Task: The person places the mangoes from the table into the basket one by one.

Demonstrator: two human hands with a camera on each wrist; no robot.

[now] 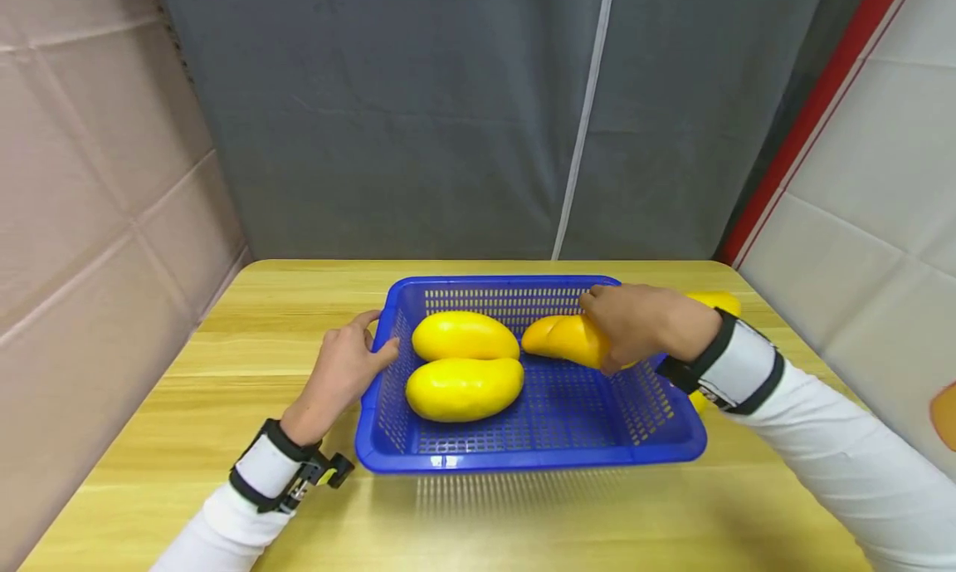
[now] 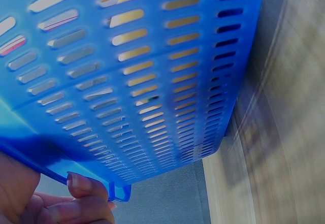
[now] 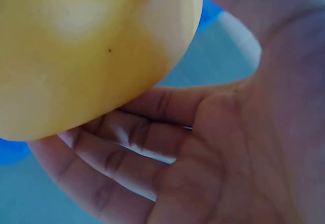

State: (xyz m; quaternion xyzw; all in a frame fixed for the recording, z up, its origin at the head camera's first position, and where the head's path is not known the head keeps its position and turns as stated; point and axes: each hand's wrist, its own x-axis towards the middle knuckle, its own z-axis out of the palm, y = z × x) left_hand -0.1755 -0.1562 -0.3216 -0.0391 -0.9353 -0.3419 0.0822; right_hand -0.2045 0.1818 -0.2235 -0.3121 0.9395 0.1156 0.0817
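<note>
A blue plastic basket point(image 1: 538, 456) with slotted sides sits in front of me in the head view. My left hand point(image 1: 347, 369) grips its left rim, and the left wrist view has the thumb and fingers round that rim point(image 2: 53, 174). Inside, to the left, lie two yellow mangoes, one point(image 1: 465, 336) behind the other point(image 1: 465, 389). My right hand point(image 1: 635, 323) holds an orange-yellow mango point(image 1: 578, 341) over the basket's right part, its far end covered by the hand. Another orange-yellow mango point(image 1: 539, 336) shows just left of it. In the right wrist view, the fingers curve against the held mango point(image 3: 96, 56).
On the wooden table point(image 1: 284, 331), right of the basket, a yellow object point(image 1: 720, 302) lies partly behind my right wrist. A second yellow piece point(image 1: 698, 401) peeks out below the wrist. A grey curtain point(image 1: 418, 140) hangs behind, with pale padded walls on both sides.
</note>
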